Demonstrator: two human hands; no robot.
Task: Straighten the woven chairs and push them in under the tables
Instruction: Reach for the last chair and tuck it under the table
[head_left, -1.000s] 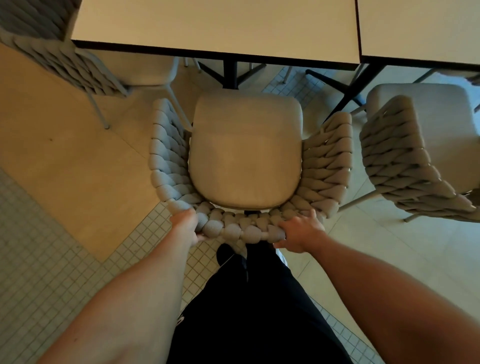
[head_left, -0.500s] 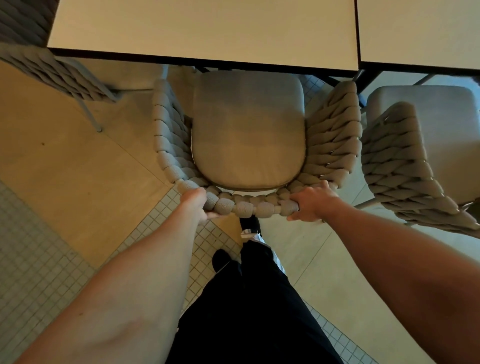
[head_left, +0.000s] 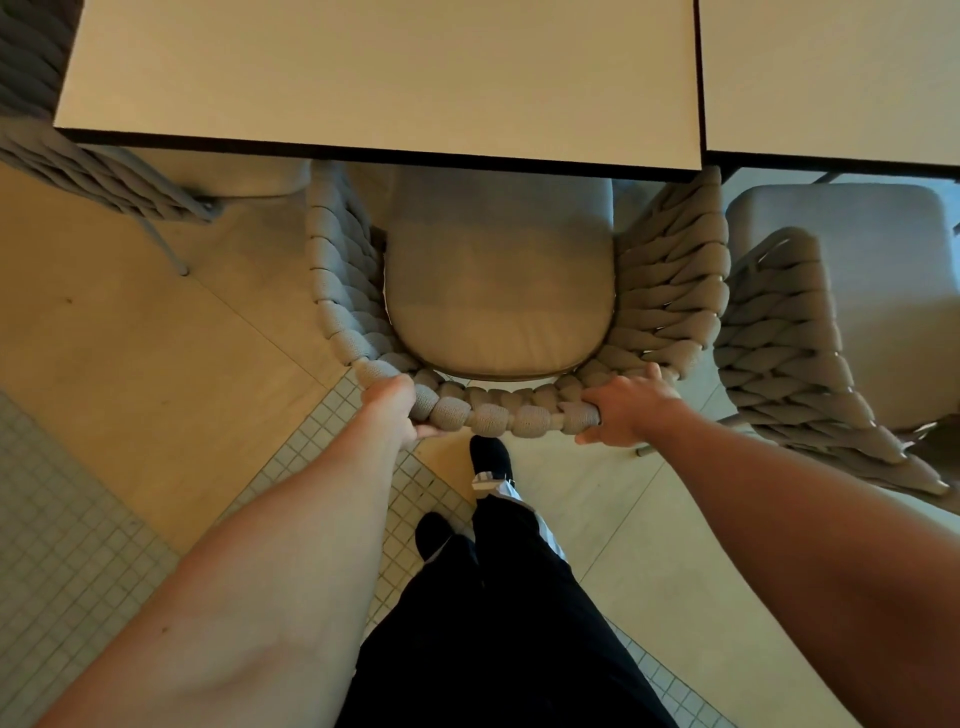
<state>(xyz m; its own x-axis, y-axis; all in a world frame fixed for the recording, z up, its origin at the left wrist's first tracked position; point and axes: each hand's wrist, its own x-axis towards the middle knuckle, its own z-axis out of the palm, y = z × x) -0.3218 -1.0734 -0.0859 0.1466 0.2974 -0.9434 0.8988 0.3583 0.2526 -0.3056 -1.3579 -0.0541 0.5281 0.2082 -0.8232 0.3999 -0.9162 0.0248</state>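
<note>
Woven chair (head_left: 498, 291): directly ahead of both my hands, front of its seat cushion (head_left: 496, 280) tucked under the near edge of the table (head_left: 384, 73).
My left hand (head_left: 392, 408): fingers curled around the braided top rail at the left of the backrest.
My right hand (head_left: 626, 408): gripping the same rail at the right of the backrest.
Second woven chair (head_left: 810, 343): just to the right of my right hand, partly under the adjoining table (head_left: 831, 73).
Third woven chair (head_left: 67, 156): well to the left of my left hand, beyond it.
My black shoe (head_left: 491, 457): on the floor just below the rail, between my hands.
</note>
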